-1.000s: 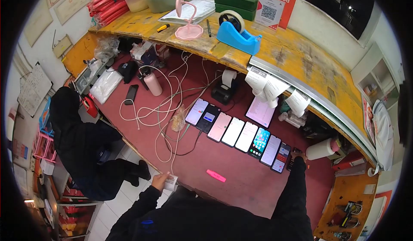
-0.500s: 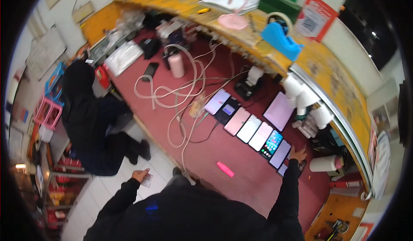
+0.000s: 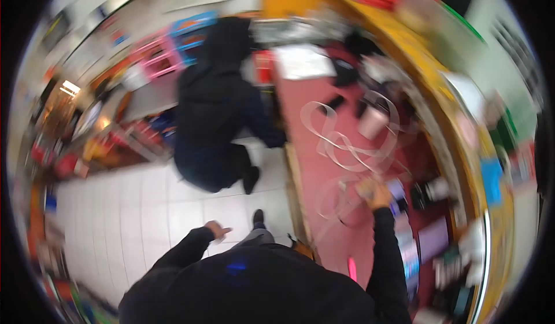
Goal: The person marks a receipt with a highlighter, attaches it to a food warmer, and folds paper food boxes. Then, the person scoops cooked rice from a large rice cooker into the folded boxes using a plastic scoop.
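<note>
My left hand [image 3: 218,230] hangs over the white floor, away from the table, thumb stretched forward. A pale edge under its fingers is the small card seen in it earlier, now hardly visible. Over the red tabletop [image 3: 324,220] reaches my right hand [image 3: 376,193], its fingers smeared by motion beside the far end of the phone row. Whether it touches or holds anything is unclear. The row of phones [image 3: 409,251] lies partly behind my right sleeve. A loose pale cable [image 3: 341,143] loops just beyond that hand. Nearer my body lies a bright pink marker-like stick [image 3: 352,269].
A person in dark clothes [image 3: 217,104] crouches or sits low left of the table. Farther along the table are a pink bottle [image 3: 373,125] and a white packet [image 3: 303,62]. A tablet-like slab [image 3: 433,239] lies right of the phones, below a yellow shelf [image 3: 430,87].
The view has swung left. My right hand has moved from the near end of the phone row to its far end, near the cables. My left hand stays low over the floor.
</note>
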Demonstrator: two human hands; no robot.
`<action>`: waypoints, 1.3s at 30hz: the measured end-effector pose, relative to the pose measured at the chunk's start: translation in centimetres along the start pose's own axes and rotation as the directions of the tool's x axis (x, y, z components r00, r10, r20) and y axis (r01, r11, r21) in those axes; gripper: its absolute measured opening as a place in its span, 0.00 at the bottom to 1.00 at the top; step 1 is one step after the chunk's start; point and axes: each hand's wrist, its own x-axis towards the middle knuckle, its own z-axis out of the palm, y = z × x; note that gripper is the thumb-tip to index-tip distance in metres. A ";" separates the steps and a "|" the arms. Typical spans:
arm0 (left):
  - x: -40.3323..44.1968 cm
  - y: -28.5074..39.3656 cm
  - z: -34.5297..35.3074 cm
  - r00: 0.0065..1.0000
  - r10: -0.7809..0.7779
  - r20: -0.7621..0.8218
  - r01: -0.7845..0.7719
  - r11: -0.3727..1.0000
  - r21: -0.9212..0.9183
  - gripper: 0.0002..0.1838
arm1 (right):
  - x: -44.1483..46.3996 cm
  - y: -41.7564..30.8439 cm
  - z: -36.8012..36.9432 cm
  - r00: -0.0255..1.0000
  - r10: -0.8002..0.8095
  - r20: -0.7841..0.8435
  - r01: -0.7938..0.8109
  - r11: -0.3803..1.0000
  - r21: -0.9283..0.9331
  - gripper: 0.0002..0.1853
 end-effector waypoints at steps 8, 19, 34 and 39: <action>-1.1 -12.9 0.3 0.928 -0.365 -0.072 0.301 0.850 -0.432 0.36 | 13.1 -7.9 -1.1 0.880 0.468 -0.078 -0.403 0.651 -0.643 0.33; -5.8 -25.5 0.3 0.703 -0.706 0.087 0.586 0.506 -0.633 0.35 | 18.9 -17.9 11.5 0.985 0.073 0.158 -0.171 0.564 0.808 0.16; -0.6 -26.4 9.3 0.884 -0.403 0.237 0.467 0.777 -0.422 0.32 | 28.9 -34.9 23.1 0.825 0.098 0.557 -0.564 0.223 0.795 0.08; -2.9 -24.0 5.2 0.760 -0.519 0.391 0.649 0.636 -0.418 0.31 | 30.2 -36.3 32.6 0.445 0.015 0.895 -0.867 -0.242 0.436 0.07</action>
